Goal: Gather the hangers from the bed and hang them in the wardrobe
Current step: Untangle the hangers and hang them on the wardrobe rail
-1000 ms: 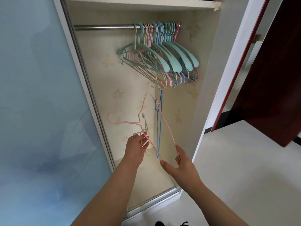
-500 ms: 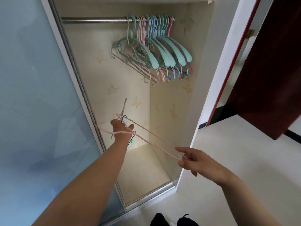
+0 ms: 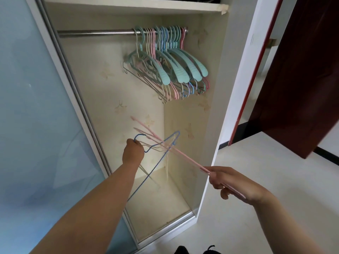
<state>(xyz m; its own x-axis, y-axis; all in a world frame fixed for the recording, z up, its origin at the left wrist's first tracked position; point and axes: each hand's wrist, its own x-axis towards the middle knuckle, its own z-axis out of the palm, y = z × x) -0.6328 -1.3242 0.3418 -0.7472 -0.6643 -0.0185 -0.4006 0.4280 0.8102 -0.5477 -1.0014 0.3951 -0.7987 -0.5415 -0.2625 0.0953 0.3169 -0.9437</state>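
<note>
I stand at the open wardrobe. My left hand (image 3: pixel 133 153) grips the hooks of a blue wire hanger (image 3: pixel 146 173) and a cream one (image 3: pixel 167 162), which dangle inside the wardrobe. My right hand (image 3: pixel 226 182) pinches a thin pink hanger (image 3: pixel 176 151) that slants up to the left across the blue one. High up, the metal rod (image 3: pixel 95 32) carries a dense bunch of teal, pink and blue hangers (image 3: pixel 170 65) at its right end.
The frosted blue sliding door (image 3: pixel 31 116) covers the wardrobe's left side. A shelf (image 3: pixel 132 5) runs above the rod. A dark red room door (image 3: pixel 302 74) stands open on the right over pale floor. The rod's left half is bare.
The pink hanger has left my left hand and now sits only in my right, drawn out to the right. The blue and cream hangers now hang from my left hand.
</note>
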